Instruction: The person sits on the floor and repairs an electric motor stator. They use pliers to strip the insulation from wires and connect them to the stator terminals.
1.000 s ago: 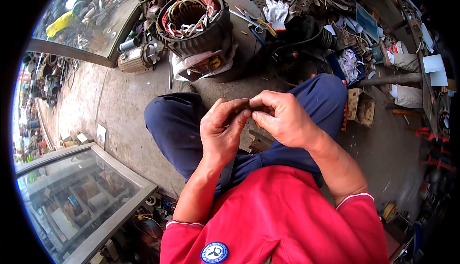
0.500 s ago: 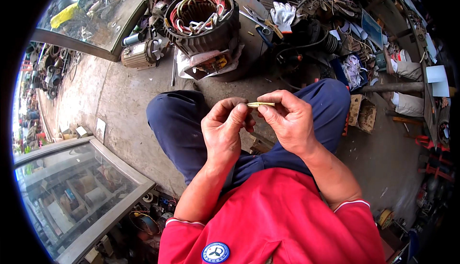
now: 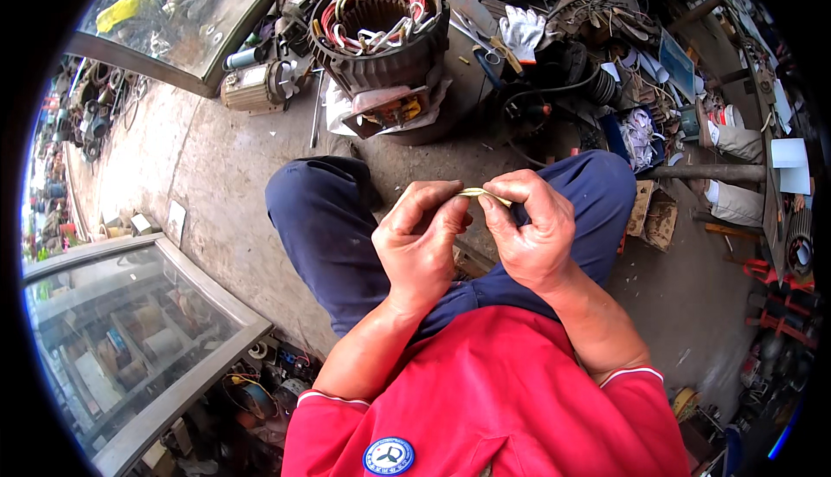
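Observation:
A thin, pale yellow-green strip [image 3: 473,191] spans the small gap between my hands, above my knees. My left hand [image 3: 417,239] pinches one end of it between thumb and forefinger. At the other end, my right hand [image 3: 537,230] grips it in the same way. Only a short, slightly arched middle stretch of the strip shows; its ends are hidden in my fingers. Straight ahead, beyond my knees, stands a dark ribbed motor housing [image 3: 372,74] with red and white wires [image 3: 424,11] around its open top.
White work gloves [image 3: 522,34] and blue-handled scissors [image 3: 490,56] lie right of the motor housing. A smaller motor [image 3: 251,87] rests on the floor to its left. A glass-topped cabinet [image 3: 221,299] stands at lower left. Another person's trouser legs [image 3: 737,203] show at the right.
My hands have come closer together, and less of the strip shows between them. It now arches slightly. The whole view has shifted a little, with the motor housing farther right.

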`<state>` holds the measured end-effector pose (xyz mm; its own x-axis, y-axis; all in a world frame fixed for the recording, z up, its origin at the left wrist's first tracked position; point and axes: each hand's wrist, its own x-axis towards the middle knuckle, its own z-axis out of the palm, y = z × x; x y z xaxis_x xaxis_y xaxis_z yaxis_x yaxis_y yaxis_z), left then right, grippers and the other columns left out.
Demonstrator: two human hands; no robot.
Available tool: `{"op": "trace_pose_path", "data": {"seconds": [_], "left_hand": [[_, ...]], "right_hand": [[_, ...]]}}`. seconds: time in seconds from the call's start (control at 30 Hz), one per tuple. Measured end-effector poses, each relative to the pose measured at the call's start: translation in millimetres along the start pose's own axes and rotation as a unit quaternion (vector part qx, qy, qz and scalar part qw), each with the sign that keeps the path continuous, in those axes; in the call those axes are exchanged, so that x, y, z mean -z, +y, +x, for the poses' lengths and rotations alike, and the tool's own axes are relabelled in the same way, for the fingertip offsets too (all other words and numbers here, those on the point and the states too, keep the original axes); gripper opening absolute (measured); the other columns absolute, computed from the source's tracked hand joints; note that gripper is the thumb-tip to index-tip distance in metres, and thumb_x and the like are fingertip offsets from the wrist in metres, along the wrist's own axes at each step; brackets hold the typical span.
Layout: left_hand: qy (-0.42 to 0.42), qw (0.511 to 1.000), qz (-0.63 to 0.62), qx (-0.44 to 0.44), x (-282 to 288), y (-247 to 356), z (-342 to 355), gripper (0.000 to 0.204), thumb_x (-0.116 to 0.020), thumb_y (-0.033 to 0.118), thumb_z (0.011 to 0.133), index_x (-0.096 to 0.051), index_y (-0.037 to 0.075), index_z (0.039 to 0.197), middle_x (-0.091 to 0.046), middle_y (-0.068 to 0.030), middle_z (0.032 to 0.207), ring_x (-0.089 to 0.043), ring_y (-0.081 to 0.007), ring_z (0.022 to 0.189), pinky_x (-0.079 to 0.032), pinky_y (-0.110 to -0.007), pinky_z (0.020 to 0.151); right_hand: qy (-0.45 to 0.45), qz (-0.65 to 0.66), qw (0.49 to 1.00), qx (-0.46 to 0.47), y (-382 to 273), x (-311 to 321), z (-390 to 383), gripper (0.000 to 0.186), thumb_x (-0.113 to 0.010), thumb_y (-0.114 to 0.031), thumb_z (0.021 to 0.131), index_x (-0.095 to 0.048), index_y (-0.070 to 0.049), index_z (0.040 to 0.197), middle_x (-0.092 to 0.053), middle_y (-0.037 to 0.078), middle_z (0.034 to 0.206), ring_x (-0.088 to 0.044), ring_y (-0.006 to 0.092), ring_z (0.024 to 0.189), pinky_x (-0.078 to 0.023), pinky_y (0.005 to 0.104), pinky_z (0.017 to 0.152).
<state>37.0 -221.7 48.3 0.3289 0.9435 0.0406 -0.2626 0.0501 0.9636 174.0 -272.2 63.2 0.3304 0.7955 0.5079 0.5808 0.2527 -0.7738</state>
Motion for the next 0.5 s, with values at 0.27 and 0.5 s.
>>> {"op": "trace_pose_path", "data": {"seconds": [0.27,0.5], "left_hand": [[-0.092,0.942,-0.256,0.197,20.7,2.2,12.5,0.013,-0.072,0.003,0.092,-0.069,-0.005,0.103,-0.072,-0.0135,0.091,-0.067,-0.0167,0.070,-0.055,-0.029,0.063],[-0.071,0.963,-0.212,0.150,16.0,2.5,10.4,0.013,-0.070,0.001,0.093,-0.069,-0.005,0.104,-0.070,-0.0098,0.091,-0.066,-0.0145,0.074,-0.054,-0.028,0.066]], "right_hand": [[-0.073,0.360,0.868,-0.335,-0.3,15.3,2.5,0.013,-0.068,-0.005,0.096,-0.065,0.003,0.107,-0.071,0.007,0.087,-0.067,0.0107,0.078,-0.056,0.0238,0.071],[-0.045,0.267,0.928,-0.257,-6.1,4.0,-0.6,0.011,-0.071,-0.004,0.092,-0.067,0.001,0.102,-0.071,0.004,0.090,-0.065,0.0076,0.079,-0.053,0.0228,0.071]]}}
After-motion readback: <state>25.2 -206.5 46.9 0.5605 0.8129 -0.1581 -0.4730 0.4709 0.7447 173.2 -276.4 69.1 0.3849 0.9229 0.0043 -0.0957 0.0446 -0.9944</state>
